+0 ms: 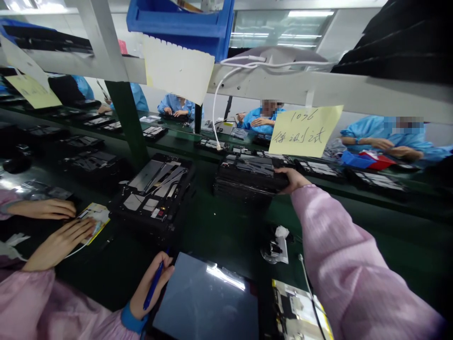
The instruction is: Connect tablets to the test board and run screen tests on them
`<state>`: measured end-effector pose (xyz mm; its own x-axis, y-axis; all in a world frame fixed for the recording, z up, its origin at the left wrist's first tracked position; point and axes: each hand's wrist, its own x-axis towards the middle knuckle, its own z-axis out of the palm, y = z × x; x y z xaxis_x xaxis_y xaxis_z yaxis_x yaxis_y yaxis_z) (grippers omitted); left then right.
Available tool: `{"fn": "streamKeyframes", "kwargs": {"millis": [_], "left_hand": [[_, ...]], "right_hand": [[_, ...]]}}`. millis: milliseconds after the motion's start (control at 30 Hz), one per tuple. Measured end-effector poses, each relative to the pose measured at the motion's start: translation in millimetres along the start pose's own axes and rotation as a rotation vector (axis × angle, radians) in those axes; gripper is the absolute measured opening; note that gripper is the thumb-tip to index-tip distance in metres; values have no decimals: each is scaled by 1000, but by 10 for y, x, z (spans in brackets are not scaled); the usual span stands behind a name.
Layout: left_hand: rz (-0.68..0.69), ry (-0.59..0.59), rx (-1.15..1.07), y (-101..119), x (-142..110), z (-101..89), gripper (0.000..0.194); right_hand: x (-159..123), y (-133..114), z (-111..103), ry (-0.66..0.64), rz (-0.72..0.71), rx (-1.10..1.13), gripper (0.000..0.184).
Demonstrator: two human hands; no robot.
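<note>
My left hand [152, 283], with a blue band at its wrist, is closed around a blue pen [154, 286]. Right beside it lies a tablet with a dark glossy screen [212, 302], face up on the bench. My right hand [293, 179] reaches far forward and grips the right end of a stack of opened black tablets [244, 182]; its fingers lie over the top edge, and the thumb is partly hidden. Another stack of opened tablets [155, 189], with grey and silver parts showing, stands to the left of that one.
A co-worker's hands [63, 236] work at a yellow-edged part [101, 219] on the left. A white cable [215, 108] hangs from the shelf beam, near a yellow paper note [306, 132]. A tape dispenser-like item [278, 248] and a yellow-edged panel [300, 307] lie at right.
</note>
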<state>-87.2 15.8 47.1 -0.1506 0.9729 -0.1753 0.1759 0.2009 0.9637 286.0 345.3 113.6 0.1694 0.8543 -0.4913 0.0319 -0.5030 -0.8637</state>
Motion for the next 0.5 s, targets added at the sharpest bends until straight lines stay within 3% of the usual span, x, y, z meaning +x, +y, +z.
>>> {"fn": "streamKeyframes", "kwargs": {"millis": [333,500], "left_hand": [[13,7,8,0,-18,-3,44],[21,-9,0,-43,-20,-8,40]], "right_hand": [[-100,142,232,-126,-98,166,20],[-266,258,435,-110,-204,258,25]]}}
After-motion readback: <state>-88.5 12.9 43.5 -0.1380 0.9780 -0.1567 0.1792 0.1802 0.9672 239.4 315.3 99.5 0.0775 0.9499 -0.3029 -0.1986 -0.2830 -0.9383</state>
